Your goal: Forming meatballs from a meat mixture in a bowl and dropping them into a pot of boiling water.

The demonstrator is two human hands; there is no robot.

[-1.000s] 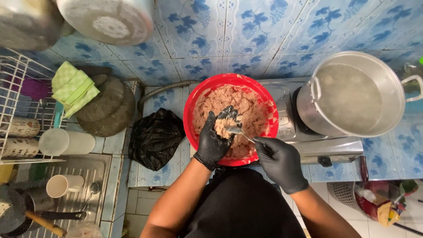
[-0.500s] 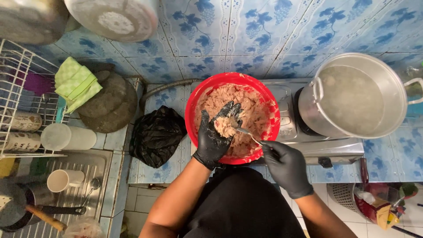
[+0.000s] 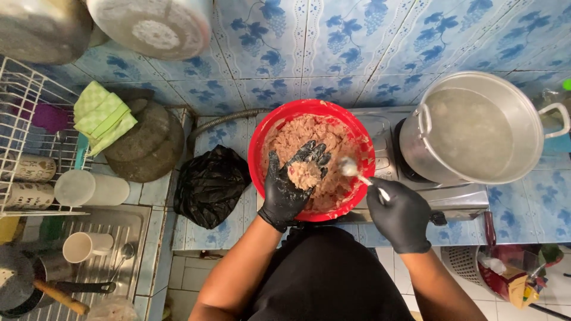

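Note:
A red bowl of pinkish minced meat paste stands on the counter in front of me. My left hand, in a black glove, is over the bowl and squeezes a lump of the paste up between thumb and fingers. My right hand, also gloved in black, holds a metal spoon by its handle; the spoon's bowl sits just right of the lump, over the meat. A large steel pot of cloudy liquid stands on a gas stove right of the bowl.
A black plastic bag lies left of the bowl. Farther left are a stone mortar with a green cloth, a white dish rack with cups, and a sink holding a mug. A basket stands on the floor at right.
The spoon has pulled away from my left hand to the right. A rounder lump of paste now shows at the top of my left fist.

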